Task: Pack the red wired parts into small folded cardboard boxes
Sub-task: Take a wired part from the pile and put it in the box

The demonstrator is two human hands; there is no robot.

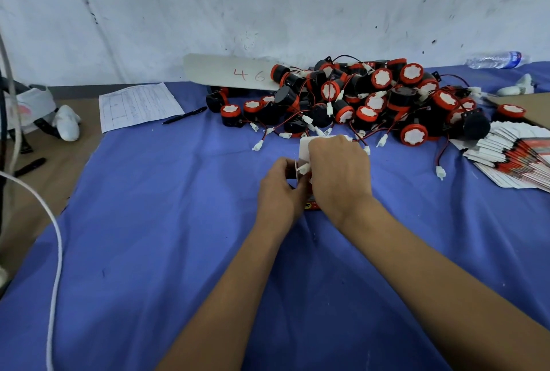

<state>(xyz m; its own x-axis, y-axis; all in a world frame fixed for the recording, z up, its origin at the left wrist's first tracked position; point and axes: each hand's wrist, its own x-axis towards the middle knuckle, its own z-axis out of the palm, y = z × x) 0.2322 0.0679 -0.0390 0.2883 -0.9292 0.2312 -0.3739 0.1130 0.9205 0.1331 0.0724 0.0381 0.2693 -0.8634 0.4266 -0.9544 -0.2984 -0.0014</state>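
The blue cloth (178, 251) lies nearest, spread over the counter (38, 180), most likely to keep parts from rolling or scuffing. At its far edge sits the heap of red wired parts (372, 100), with the fanned stack of flat boxes (512, 159) to its right; both seem placed within easy reach of the working spot. Between them, at mid-cloth, stands the small box (312, 205) being filled, mostly hidden by the hands. The right hand (337, 171) curls over its top, apparently pressing a part and its white flap (306, 147) down. The left hand (279, 189) grips the box's side, fingers curled, steadying it. A white connector (303, 168) pokes out between the hands, still untucked.
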